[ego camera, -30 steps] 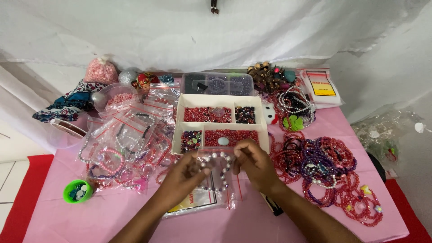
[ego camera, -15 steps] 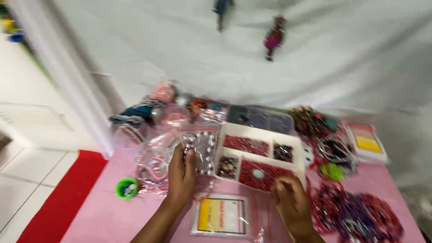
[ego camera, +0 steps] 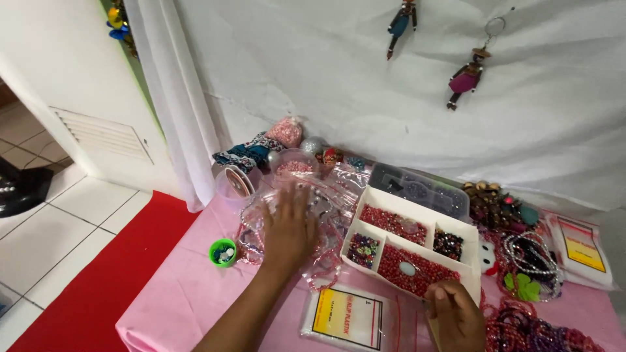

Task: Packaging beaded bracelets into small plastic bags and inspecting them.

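At the centre of the head view, the left hand (ego camera: 289, 229) lies flat with fingers spread on a heap of clear plastic bags (ego camera: 326, 202) holding beaded bracelets, left of the white bead tray (ego camera: 417, 244). Lower right, the right hand (ego camera: 456, 316) is curled closed at the tray's near edge, beside a pack of zip bags (ego camera: 345, 317) on the pink tablecloth (ego camera: 182, 293); whether it grips anything cannot be told.

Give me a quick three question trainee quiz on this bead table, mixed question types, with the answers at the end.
1. True or false: the left hand rests on the heap of clear bags.
2. What colour is the small cup near the table's left edge?
3. The right hand is nearest: A the white tray, B the hanging dolls, C the curtain.

Key: 1 true. 2 green. 3 A.
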